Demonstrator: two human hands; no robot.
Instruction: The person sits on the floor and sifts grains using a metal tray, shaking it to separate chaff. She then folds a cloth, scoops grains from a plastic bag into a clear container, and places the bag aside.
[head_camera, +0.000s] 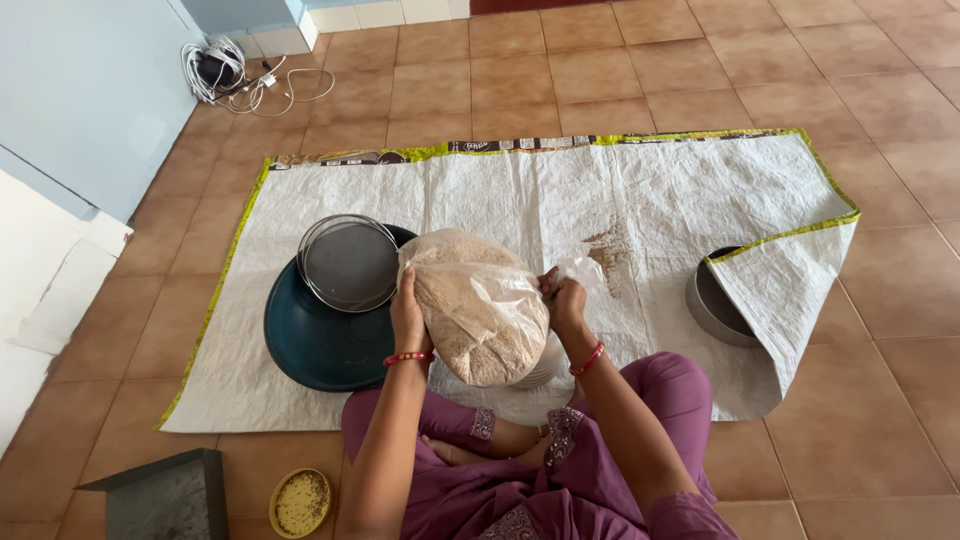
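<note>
Both hands hold a clear plastic bag (480, 305) of brownish grain above the near edge of the white woven mat (520, 200) spread on the tiled floor. The left hand (408, 318) cups the bag's side, fingers wrapped against it; the right hand (565, 300) pinches the gathered neck. The bag looks full and slack, so a slipping pinch could spill grain over the mat rather than into the dark basin (320, 335) with its round sieve (350, 262) at the mat's left edge.
</note>
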